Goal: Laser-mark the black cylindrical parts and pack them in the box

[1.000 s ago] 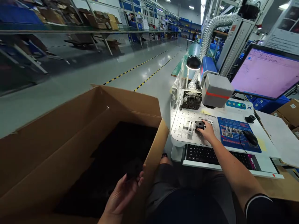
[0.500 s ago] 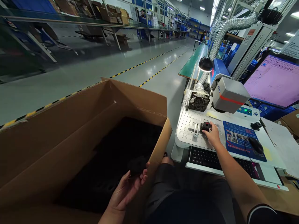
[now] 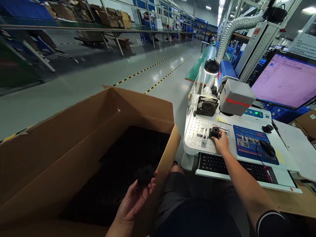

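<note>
My left hand (image 3: 135, 200) is over the open cardboard box (image 3: 98, 131), its fingers closed round a black part (image 3: 144, 174). Dark contents (image 3: 118, 164) lie in the box, too dim to tell apart. On the perforated metal plate (image 3: 194, 131) of the machine, my right hand (image 3: 221, 141) grips a round black part (image 3: 215, 132) between thumb and fingers. A small red light spot shows on top of that part, which sits beside a metal fixture (image 3: 204, 135).
A grey machine head (image 3: 236, 97) hangs over the plate, with a fan (image 3: 206, 106) behind. To the right are a blue mat (image 3: 249, 141), a mouse (image 3: 268, 148) and a monitor (image 3: 283, 80). A keyboard (image 3: 214, 163) lies in front on a tray.
The view has shifted slightly, so the workstation appears a little farther left. Both hands keep their holds; the round part by my right hand now shows its top more fully.
</note>
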`<state>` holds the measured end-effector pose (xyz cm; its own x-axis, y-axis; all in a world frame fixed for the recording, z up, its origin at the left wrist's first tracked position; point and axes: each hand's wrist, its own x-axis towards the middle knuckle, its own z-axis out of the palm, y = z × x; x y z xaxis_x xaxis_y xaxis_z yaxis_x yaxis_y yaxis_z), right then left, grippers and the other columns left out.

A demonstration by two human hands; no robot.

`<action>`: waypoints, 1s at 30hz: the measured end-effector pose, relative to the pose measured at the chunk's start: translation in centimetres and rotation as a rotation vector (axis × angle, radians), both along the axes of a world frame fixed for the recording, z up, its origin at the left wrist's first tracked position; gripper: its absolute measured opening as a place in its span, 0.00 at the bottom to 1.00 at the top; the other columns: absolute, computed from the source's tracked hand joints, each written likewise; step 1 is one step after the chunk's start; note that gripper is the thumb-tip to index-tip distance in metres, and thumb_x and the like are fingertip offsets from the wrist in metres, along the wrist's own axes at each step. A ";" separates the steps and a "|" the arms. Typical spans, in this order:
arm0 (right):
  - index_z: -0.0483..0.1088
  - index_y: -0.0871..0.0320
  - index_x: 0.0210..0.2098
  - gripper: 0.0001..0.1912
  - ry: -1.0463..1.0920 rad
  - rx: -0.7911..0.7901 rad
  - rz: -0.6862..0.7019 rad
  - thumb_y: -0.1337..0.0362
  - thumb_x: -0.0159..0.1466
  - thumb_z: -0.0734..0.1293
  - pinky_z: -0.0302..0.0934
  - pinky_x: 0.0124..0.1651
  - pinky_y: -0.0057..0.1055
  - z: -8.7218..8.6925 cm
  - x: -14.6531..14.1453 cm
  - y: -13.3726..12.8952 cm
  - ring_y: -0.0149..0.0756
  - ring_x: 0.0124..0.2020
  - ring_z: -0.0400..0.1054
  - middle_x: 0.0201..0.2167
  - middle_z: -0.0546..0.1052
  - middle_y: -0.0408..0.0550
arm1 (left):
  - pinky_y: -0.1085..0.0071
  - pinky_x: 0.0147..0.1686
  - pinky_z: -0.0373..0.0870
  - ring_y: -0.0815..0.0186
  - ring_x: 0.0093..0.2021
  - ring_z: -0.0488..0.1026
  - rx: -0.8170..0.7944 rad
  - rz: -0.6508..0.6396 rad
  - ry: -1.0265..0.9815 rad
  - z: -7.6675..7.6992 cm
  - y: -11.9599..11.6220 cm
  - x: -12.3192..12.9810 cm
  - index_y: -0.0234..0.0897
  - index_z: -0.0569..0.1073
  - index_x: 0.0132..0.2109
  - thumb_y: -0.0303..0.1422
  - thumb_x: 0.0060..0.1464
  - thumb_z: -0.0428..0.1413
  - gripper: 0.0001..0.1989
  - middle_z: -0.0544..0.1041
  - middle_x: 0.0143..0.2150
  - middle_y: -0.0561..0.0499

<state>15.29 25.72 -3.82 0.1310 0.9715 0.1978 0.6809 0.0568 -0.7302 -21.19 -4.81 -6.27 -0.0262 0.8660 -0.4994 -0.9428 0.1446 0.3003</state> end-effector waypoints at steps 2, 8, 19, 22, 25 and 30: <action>0.63 0.59 0.65 0.41 0.011 -0.017 0.009 0.55 0.55 0.74 0.61 0.62 0.56 0.7 0.1 -0.4 0.58 0.60 0.68 0.57 0.76 0.60 | 0.63 0.44 0.81 0.56 0.44 0.77 -0.008 0.012 0.023 0.1 0.0 0.1 0.27 0.48 0.75 0.30 0.59 0.56 0.41 0.74 0.58 0.31; 0.63 0.57 0.65 0.32 0.000 0.153 0.074 0.53 0.64 0.68 0.61 0.66 0.54 2.2 2.8 -6.5 0.53 0.62 0.67 0.62 0.72 0.60 | 0.65 0.41 0.81 0.57 0.41 0.76 -0.019 0.000 0.072 0.0 0.1 0.3 0.25 0.55 0.72 0.31 0.56 0.58 0.40 0.77 0.50 0.33; 0.61 0.52 0.67 0.28 -0.020 0.058 0.199 0.65 0.68 0.59 0.70 0.58 0.50 -3.1 6.2 -18.8 0.45 0.50 0.77 0.47 0.81 0.51 | 0.66 0.42 0.82 0.58 0.42 0.75 0.005 0.021 0.148 -0.7 0.8 0.7 0.28 0.74 0.58 0.33 0.48 0.68 0.30 0.72 0.60 0.31; 0.60 0.52 0.68 0.29 -0.037 0.045 0.212 0.67 0.67 0.59 0.71 0.57 0.51 -3.8 6.1 -19.1 0.46 0.50 0.76 0.47 0.81 0.51 | 0.67 0.42 0.82 0.58 0.42 0.75 0.002 0.017 0.136 -0.5 0.8 0.9 0.27 0.74 0.58 0.33 0.47 0.68 0.31 0.72 0.60 0.31; 0.61 0.53 0.68 0.29 -0.051 0.058 0.237 0.67 0.67 0.59 0.71 0.56 0.51 -4.1 6.0 -19.4 0.46 0.50 0.76 0.47 0.81 0.51 | 0.66 0.42 0.82 0.58 0.42 0.75 0.005 0.026 0.145 -0.3 0.7 1.0 0.27 0.73 0.59 0.32 0.47 0.67 0.32 0.73 0.59 0.31; 0.61 0.53 0.67 0.28 -0.055 0.104 0.243 0.66 0.68 0.59 0.72 0.56 0.49 -3.6 5.9 -19.1 0.44 0.49 0.77 0.46 0.81 0.50 | 0.65 0.40 0.83 0.58 0.42 0.75 -0.008 0.037 0.132 -0.2 0.7 1.1 0.25 0.72 0.59 0.32 0.50 0.62 0.29 0.73 0.59 0.30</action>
<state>21.20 6.57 -7.38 -0.1177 0.9471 0.2987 0.6766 0.2967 -0.6740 -20.10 -4.06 -6.48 -0.1240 0.8590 -0.4967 -0.9001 0.1134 0.4207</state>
